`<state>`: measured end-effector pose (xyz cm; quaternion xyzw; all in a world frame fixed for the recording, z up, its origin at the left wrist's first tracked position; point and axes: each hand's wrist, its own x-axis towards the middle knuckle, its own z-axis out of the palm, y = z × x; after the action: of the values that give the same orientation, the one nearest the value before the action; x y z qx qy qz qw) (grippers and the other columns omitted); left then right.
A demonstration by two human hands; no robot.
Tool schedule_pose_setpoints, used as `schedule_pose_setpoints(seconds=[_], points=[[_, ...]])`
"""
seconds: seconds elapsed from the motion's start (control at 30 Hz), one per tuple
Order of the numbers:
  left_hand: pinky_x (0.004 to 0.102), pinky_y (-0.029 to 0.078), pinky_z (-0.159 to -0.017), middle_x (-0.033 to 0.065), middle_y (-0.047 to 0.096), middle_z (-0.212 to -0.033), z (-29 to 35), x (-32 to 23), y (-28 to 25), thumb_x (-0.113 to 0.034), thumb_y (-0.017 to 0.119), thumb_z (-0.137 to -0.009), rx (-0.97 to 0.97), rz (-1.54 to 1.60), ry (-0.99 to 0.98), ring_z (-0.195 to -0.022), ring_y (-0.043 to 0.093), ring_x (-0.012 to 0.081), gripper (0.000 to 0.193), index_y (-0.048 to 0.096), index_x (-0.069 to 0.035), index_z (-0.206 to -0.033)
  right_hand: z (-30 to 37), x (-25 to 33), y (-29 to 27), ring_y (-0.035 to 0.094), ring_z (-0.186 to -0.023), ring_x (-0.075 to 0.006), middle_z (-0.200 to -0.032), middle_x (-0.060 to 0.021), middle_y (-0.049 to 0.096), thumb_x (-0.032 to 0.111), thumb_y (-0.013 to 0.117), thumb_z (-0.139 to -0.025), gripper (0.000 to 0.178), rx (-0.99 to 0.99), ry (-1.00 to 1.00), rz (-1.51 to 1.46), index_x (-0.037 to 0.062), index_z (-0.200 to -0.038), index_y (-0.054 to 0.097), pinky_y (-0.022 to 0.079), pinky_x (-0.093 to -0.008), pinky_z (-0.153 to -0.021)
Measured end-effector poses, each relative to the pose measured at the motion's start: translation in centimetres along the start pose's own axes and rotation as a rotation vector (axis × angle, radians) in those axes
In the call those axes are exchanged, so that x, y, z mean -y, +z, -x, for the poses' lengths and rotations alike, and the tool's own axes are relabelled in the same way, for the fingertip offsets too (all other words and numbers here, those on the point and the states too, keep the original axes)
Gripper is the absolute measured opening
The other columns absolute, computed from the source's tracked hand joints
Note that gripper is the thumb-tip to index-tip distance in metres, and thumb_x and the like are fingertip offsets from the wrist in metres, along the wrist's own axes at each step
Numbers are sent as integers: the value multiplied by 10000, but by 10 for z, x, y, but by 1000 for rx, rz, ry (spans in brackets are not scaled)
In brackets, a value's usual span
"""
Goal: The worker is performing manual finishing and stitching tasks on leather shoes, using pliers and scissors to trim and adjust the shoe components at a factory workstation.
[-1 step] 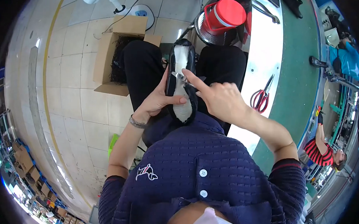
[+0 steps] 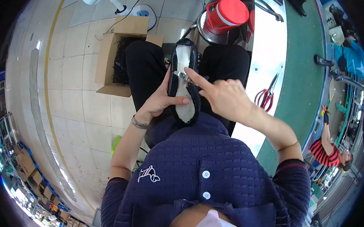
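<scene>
A black shoe (image 2: 183,85) with a white insole lies lengthwise on my lap, toe pointing away. My left hand (image 2: 160,100) grips its left side, thumb laid across the insole. My right hand (image 2: 227,97) hovers over the shoe's right side with fingers curled and the index finger stretched out. Its tip rests on a small silvery strip (image 2: 183,76) that crosses the shoe's opening. The right thumb is hidden, so I cannot tell whether it pinches the strip.
An open cardboard box (image 2: 110,76) with dark material stands on the tiled floor at left. A red-lidded container (image 2: 229,12) sits ahead. Red-handled scissors (image 2: 266,93) lie on the white and green bench (image 2: 301,90) at right. Another person in a red striped sleeve (image 2: 326,154) works beyond it.
</scene>
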<state>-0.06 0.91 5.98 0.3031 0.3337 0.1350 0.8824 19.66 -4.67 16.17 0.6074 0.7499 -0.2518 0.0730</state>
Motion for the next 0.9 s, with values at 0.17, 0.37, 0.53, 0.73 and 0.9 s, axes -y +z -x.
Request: schedule_pose_setpoints(seconds=[0.17, 0.37, 0.53, 0.73, 0.9], points=[[322, 342, -1063, 48, 404, -1382, -4, -5, -5, 41, 816, -662, 6, -8, -17, -1266, 416, 172, 1202, 19, -172, -1537, 11, -1, 0, 616, -505, -317, -572, -125, 602, 166, 583, -893, 681, -197, 50, -168, 209, -1489, 258, 494, -437, -488], [319, 386, -1024, 52, 478, -1320, -22, -13, -13, -55, 790, -751, -49, 162, -175, -1195, 490, 167, 1027, 113, -167, -1515, 10, -10, 17, 651, -596, -353, -655, -172, 642, 184, 584, -896, 636, -111, 9, -237, 198, -1465, 299, 519, -435, -543], [330, 400, -1021, 80, 509, -1300, -28, -14, 13, -99, 805, -743, -83, -75, -34, -1182, 505, 184, 923, 228, -68, -1463, 36, -37, 31, 652, -649, -395, -756, -203, 663, 236, 608, -895, 644, -454, 328, -572, 195, -1457, 297, 518, -462, -614], [371, 319, -1092, 121, 384, -1417, -5, -26, 40, -110, 861, -657, -12, -390, 340, -1294, 403, 222, 1171, 60, -97, -1512, 68, -78, 60, 673, -615, -278, -655, -124, 643, 516, 428, -966, 593, -490, 641, -530, 103, -1391, 437, 520, -379, -615], [374, 296, -1111, 152, 219, -1534, -26, -30, 43, -86, 855, -644, 130, -733, 693, -1360, 346, 255, 1283, -81, -135, -1521, 90, -100, 75, 615, -620, -122, -593, -17, 588, 507, 252, -1018, 588, -450, 896, -836, 87, -1242, 597, 470, -343, -668]])
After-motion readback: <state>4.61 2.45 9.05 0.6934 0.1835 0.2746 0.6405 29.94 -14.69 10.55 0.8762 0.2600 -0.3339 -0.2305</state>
